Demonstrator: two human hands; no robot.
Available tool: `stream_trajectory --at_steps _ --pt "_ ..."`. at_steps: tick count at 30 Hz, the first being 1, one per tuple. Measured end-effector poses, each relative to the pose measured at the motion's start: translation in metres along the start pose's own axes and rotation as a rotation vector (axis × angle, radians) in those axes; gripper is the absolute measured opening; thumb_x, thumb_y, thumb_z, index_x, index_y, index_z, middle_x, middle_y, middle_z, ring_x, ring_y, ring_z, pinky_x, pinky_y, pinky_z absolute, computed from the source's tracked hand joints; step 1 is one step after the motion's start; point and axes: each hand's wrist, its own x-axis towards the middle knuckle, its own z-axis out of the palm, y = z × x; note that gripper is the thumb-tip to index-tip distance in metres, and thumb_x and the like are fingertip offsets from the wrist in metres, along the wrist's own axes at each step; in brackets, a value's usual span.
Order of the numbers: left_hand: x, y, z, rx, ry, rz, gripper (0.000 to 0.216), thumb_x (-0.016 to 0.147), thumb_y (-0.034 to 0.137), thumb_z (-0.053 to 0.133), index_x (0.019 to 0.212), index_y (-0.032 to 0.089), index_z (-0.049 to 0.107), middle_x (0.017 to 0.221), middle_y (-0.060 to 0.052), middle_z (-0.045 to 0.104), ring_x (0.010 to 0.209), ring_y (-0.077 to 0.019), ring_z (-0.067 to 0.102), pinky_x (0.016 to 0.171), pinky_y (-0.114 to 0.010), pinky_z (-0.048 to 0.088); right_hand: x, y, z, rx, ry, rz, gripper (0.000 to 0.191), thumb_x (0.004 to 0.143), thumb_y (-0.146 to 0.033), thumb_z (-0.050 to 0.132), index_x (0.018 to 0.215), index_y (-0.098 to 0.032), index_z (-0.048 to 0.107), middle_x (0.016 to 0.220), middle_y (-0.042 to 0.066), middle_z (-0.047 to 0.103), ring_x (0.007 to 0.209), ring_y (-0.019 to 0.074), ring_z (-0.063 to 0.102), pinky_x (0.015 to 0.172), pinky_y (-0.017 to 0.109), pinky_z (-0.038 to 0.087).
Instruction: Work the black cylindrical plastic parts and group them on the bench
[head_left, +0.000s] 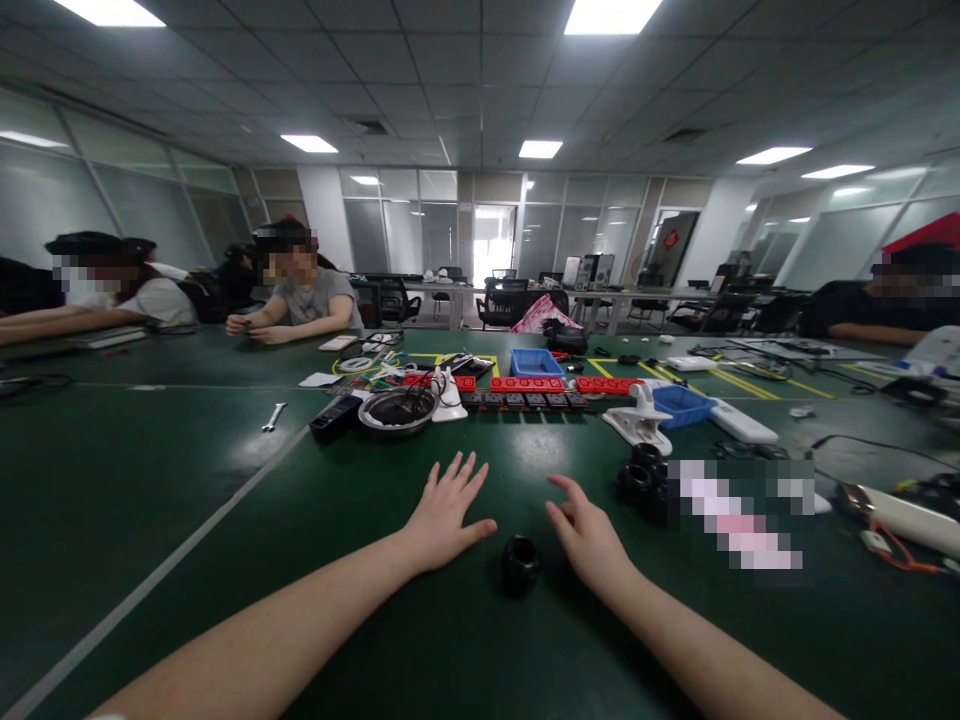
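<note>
Between your spread left hand (446, 518) and half-curled right hand (592, 540) — each grip empty — one black ring (520, 566) sat on the tabletop (337, 510), not yet lifted; the clustered black rings (643, 482) lay untouched.

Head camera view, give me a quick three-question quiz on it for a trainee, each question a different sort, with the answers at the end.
1. Which hand has its fingers spread wide: the left hand or the right hand?
2. True or false: the right hand is gripping the black ring that sits between the two hands.
3. Fill in the missing word: at the left of the picture, a ____ lies on the green table.

Key:
1. The left hand.
2. False; the black ring sits on the green table and neither hand grips it.
3. Wrench.
</note>
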Motion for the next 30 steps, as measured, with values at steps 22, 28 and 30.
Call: stream_trajectory --at_steps 22,28,30 --pt "0.004 -0.006 0.015 0.097 -0.155 -0.188 0.088 0.070 0.078 0.020 0.137 0.020 0.017 0.144 -0.013 0.012 0.130 -0.0359 0.007 0.096 -0.062 0.011 0.009 0.029 0.013 -0.661 -0.223 0.005 0.083 0.073 -0.074 0.027 0.136 -0.020 0.022 0.143 0.015 0.018 0.128 0.0381 0.007 0.097 0.058 0.002" --pt "0.004 -0.005 0.016 0.093 -0.174 -0.209 0.088 0.070 0.078 0.019 0.138 0.021 0.014 0.144 -0.011 0.010 0.130 -0.0346 0.006 0.097 -0.060 0.009 0.008 0.031 0.013 -0.672 -0.236 0.020 0.081 0.075 -0.072 0.020 0.138 -0.020 0.017 0.144 0.014 0.014 0.129 0.0369 0.007 0.098 0.055 0.005" --pt "0.004 -0.004 0.015 0.095 -0.184 -0.220 0.088 0.070 0.078 0.019 0.138 0.022 0.014 0.144 -0.010 0.009 0.130 -0.0342 0.005 0.098 -0.059 0.010 0.008 0.031 0.014 -0.676 -0.243 0.028 0.081 0.076 -0.072 0.018 0.138 -0.020 0.016 0.144 0.013 0.014 0.129 0.0364 0.007 0.098 0.054 0.005"
